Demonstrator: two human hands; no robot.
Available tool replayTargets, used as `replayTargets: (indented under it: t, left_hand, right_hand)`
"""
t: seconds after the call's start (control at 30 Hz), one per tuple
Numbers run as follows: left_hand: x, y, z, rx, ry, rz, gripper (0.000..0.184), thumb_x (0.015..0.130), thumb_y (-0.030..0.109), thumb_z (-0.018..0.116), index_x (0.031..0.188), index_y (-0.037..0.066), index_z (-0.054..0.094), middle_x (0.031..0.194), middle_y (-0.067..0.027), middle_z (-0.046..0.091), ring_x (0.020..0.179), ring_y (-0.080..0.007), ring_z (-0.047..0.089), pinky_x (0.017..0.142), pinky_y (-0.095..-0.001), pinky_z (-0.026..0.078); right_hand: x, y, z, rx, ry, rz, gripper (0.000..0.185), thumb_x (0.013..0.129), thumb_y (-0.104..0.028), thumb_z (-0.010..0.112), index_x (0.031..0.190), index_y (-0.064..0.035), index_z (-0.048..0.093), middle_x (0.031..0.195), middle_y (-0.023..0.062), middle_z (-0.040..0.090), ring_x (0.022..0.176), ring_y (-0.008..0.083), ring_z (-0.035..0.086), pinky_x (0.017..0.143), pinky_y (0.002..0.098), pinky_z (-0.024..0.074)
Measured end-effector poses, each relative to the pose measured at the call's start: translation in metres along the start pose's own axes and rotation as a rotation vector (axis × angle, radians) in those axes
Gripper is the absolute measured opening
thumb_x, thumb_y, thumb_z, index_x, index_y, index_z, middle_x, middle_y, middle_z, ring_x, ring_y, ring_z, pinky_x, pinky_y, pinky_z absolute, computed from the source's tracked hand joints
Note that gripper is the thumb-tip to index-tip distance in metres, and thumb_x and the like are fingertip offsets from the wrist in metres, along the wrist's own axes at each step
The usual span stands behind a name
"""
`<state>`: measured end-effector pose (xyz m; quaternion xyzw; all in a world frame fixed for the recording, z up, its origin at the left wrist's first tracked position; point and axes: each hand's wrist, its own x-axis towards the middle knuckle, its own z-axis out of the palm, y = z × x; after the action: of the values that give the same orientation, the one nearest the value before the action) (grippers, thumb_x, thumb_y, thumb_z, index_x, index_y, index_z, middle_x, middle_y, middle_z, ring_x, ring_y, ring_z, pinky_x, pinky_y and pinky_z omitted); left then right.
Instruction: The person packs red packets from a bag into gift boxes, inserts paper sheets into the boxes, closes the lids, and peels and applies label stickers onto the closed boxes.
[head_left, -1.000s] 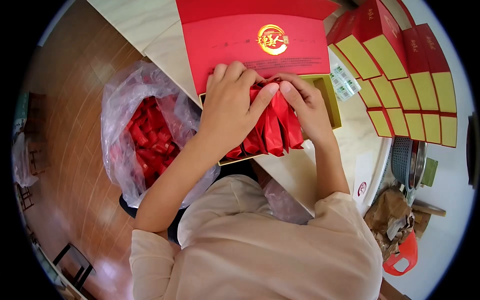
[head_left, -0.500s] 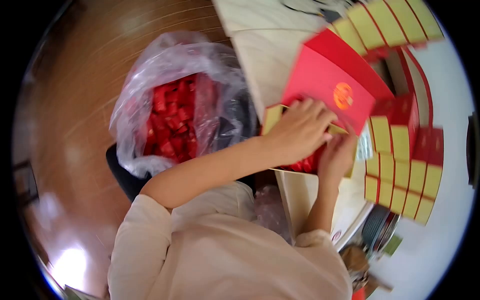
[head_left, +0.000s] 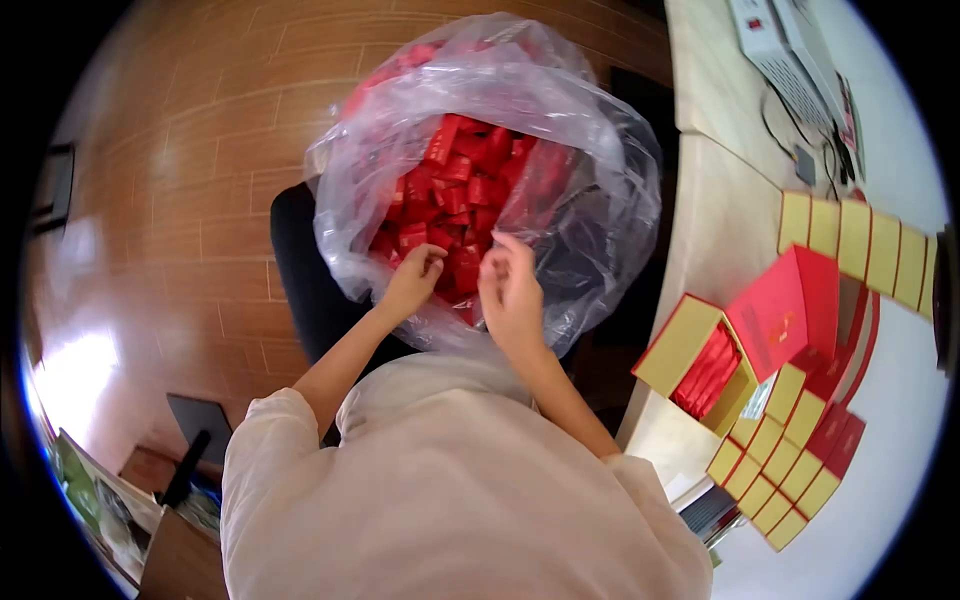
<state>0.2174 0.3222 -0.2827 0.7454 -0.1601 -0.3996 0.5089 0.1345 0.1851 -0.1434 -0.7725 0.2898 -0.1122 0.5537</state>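
Note:
A large clear plastic bag point(head_left: 590, 130) gapes in front of me, filled with small red packets point(head_left: 455, 190). At the near side of its opening, my left hand point(head_left: 412, 282) hovers over the packets, its fingers loosely curled with a gap to the thumb. My right hand point(head_left: 512, 290) is just right of it, slightly blurred, fingers bent and apart; I see nothing held in either. On the table to the right stands an open red and gold box point(head_left: 685, 350) with its lid swung back. Red packets point(head_left: 708, 370) lie inside it.
The bag rests on a black chair point(head_left: 300, 265). Stacked gold and red boxes point(head_left: 775, 465) stand on the pale table point(head_left: 705, 200), with another row of boxes point(head_left: 865, 240) farther back. A white device point(head_left: 790, 60) and cables are at the far end. Wooden floor point(head_left: 210, 170) lies left.
Both hands have left the open box and moved left to the bag's opening. The view has swung left, so the bag now sits in front and the box at the right.

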Motion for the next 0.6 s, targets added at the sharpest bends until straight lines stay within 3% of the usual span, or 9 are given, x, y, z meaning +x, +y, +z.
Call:
replayTargets:
  t: [0.03,0.07,0.13,0.17,0.27,0.4,0.43,0.53,0.6]
  left_hand:
    - [0.001,-0.018,-0.005,-0.095,0.053,-0.072,0.029,0.094,0.011,0.053,0.122,0.004,0.05,0.107,-0.0117,0.058,0.096,-0.0202,0.058,0.084,-0.0321,0.047]
    - [0.004,-0.021,-0.01,-0.111,0.082,-0.088,0.029,0.094,0.011,0.053,0.122,0.004,0.05,0.107,-0.0117,0.058,0.096,-0.0202,0.058,0.084,-0.0321,0.047]
    - [0.012,-0.019,-0.013,-0.379,0.268,-0.307,0.042,0.097,0.019,0.05,0.135,0.011,0.036,0.126,-0.0098,0.048,0.111,-0.0187,0.05,0.087,-0.0376,0.048]
    - [0.015,0.0,-0.022,-0.584,0.25,-0.428,0.051,0.097,0.021,0.05,0.141,0.011,0.026,0.134,-0.0103,0.041,0.119,-0.0209,0.046,0.092,-0.0412,0.046]
    - [0.03,-0.004,-0.026,-0.946,0.352,-0.593,0.054,0.096,0.02,0.05,0.144,0.011,0.025,0.136,-0.0113,0.041,0.124,-0.0237,0.045,0.097,-0.0423,0.042]
    - [0.039,-0.002,-0.025,-1.016,0.401,-0.644,0.057,0.096,0.019,0.05,0.146,0.01,0.022,0.143,-0.0129,0.036,0.131,-0.0273,0.04,0.105,-0.0455,0.036]
    - [0.04,-0.003,-0.026,-1.026,0.402,-0.652,0.057,0.096,0.019,0.05,0.146,0.01,0.022,0.143,-0.0129,0.036,0.131,-0.0273,0.04,0.105,-0.0455,0.036]
    - [0.044,-0.009,-0.026,-1.001,0.424,-0.673,0.062,0.095,0.021,0.054,0.147,0.011,0.021,0.142,-0.013,0.037,0.131,-0.027,0.04,0.107,-0.0456,0.033]
    - [0.045,-0.015,-0.025,-0.942,0.338,-0.624,0.071,0.092,0.027,0.061,0.147,0.011,0.02,0.141,-0.0124,0.039,0.131,-0.0247,0.04,0.109,-0.0437,0.031]
  right_hand:
    - [0.018,0.031,0.024,-0.091,-0.103,0.014,0.044,0.087,-0.003,0.059,0.128,-0.0021,0.045,0.099,0.0127,0.057,0.079,0.0252,0.06,0.074,0.0327,0.05]
    - [0.038,0.061,0.046,-0.182,-0.208,0.021,0.044,0.089,-0.004,0.059,0.13,-0.0004,0.043,0.109,0.0143,0.057,0.085,0.0234,0.061,0.077,0.0324,0.0507]
    - [0.071,0.105,0.086,-0.526,-0.138,-0.321,0.051,0.085,-0.007,0.063,0.131,0.0002,0.041,0.115,0.0192,0.056,0.094,0.036,0.061,0.083,0.0417,0.0509]
    - [0.084,0.122,0.101,-0.562,-0.175,-0.263,0.052,0.084,-0.009,0.063,0.131,-0.0012,0.043,0.117,0.0202,0.057,0.098,0.0387,0.06,0.085,0.0443,0.0497]
    - [0.12,0.147,0.126,-0.642,-0.349,-0.111,0.046,0.084,-0.014,0.064,0.127,-0.005,0.051,0.114,0.0211,0.061,0.1,0.0405,0.06,0.086,0.047,0.0491]
    - [0.14,0.137,0.122,-0.853,-0.526,0.104,0.027,0.087,-0.022,0.06,0.111,-0.0097,0.065,0.096,0.0215,0.067,0.094,0.0403,0.063,0.081,0.0479,0.0507]
    - [0.139,0.135,0.116,-0.795,-0.416,0.04,0.024,0.089,-0.025,0.058,0.104,-0.0089,0.067,0.089,0.023,0.066,0.089,0.0418,0.063,0.078,0.049,0.0512]
    - [0.139,0.148,0.084,-0.747,-0.238,0.049,0.021,0.09,-0.02,0.059,0.103,-0.0033,0.062,0.094,0.0238,0.067,0.083,0.0376,0.066,0.073,0.0455,0.053]
    - [0.132,0.143,0.064,0.105,-0.177,0.666,0.019,0.094,-0.015,0.055,0.108,-0.0021,0.058,0.094,0.0168,0.068,0.08,0.0291,0.068,0.071,0.0376,0.0547]
